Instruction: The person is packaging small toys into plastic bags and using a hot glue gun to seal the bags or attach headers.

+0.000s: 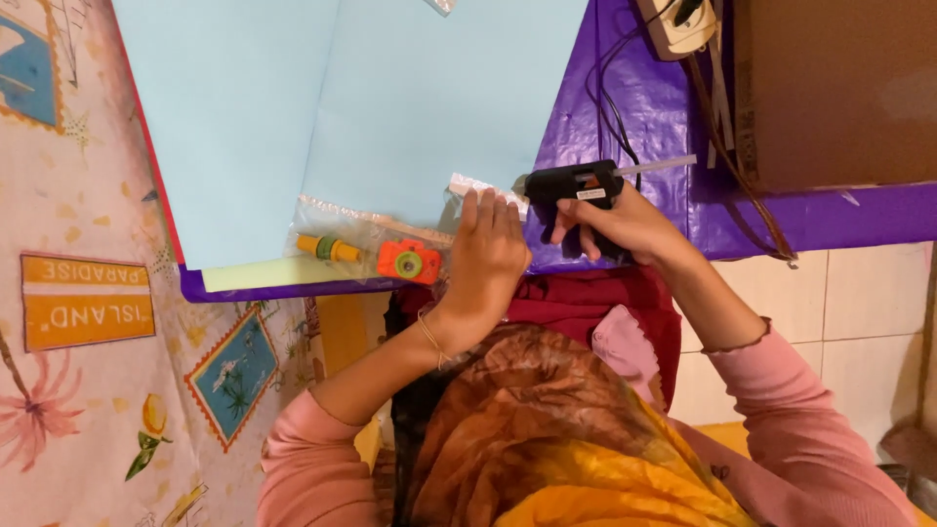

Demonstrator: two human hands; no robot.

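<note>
In the head view, at centre frame, our right hand (625, 226) is wrapped tight around a black glue gun (576, 185), nozzle aimed left at a clear plastic packet (366, 234). Our left hand (485, 252) lies flat, fingers together, likely pinning the packet's edge steady. Light blue paper (390, 98) covers a purple sheet (664, 117); patterned cloth fills the left, pale tiles the lower right.

Two hands are in view: the left hand (485, 249) and the right hand (625, 226). One black glue gun (574, 185) sits in the right hand. One clear plastic bag (376, 239) lies under the left hand, with one orange toy camera (409, 262) and one yellow toy (330, 248) just left of it. Two light blue sheets (322, 107) lie beyond the left hand.
</note>
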